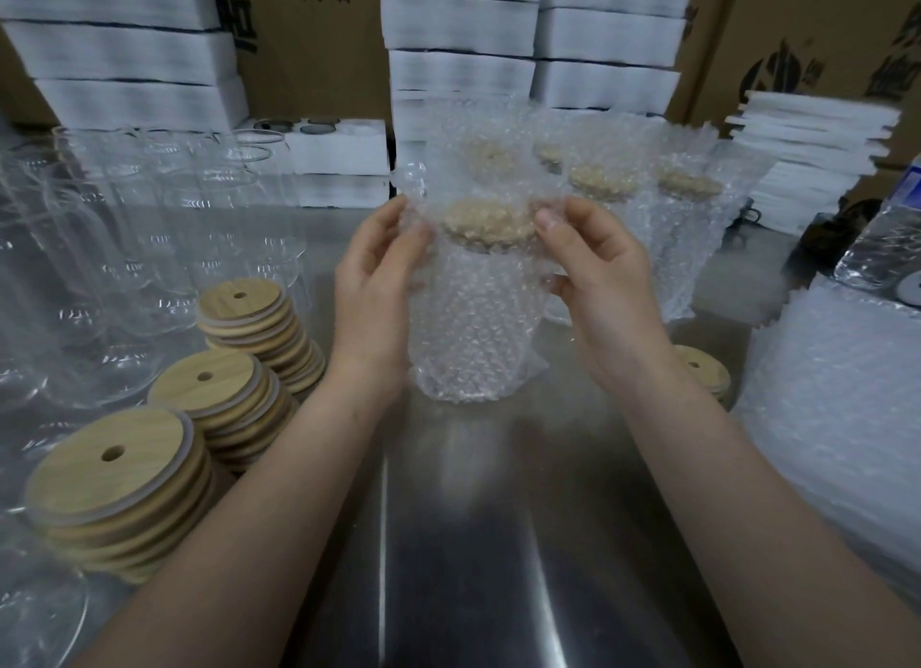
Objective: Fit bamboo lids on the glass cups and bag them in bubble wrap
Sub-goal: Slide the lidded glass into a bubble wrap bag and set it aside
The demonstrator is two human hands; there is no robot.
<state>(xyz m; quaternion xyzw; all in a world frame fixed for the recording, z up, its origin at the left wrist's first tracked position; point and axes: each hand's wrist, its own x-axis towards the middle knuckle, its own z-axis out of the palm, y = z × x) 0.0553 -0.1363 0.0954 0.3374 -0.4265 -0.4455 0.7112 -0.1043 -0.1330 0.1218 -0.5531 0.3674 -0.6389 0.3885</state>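
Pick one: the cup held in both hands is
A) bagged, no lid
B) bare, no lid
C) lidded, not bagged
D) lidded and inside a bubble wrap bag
D: the bamboo lid shows through the bubble wrap bag, which the left hand and the right hand grip near its top.

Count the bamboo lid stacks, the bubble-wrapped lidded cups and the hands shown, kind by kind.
Stacks of round bamboo lids: 4
Lidded glass cups in clear bubble-wrap bags: 5
Hands: 2
Total: 11
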